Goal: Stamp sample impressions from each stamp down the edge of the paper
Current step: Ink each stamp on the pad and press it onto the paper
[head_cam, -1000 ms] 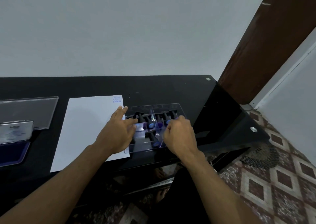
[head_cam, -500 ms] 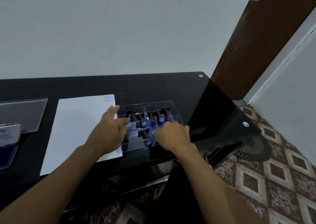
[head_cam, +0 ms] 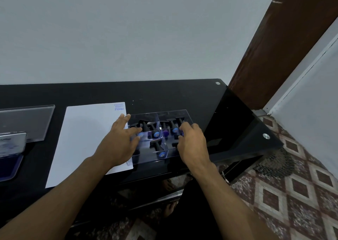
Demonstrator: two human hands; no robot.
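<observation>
Black glass table (head_cam: 182, 95) carries paper (head_cam: 86, 135) left of the clear stamp tray (head_cam: 184, 114). Left hand (head_cam: 118, 144) rests flat, fingers extended, on the paper's right edge. Right hand (head_cam: 192, 142) reaches among the stamps (head_cam: 158, 148); grasp indeterminate. Recommended: lift one stamp vertically.

Pale wall (head_cam: 128, 29) behind black glass table (head_cam: 182, 95); brown door frame (head_cam: 285, 43) right; diamond-patterned floor tiles (head_cam: 301, 184).
</observation>
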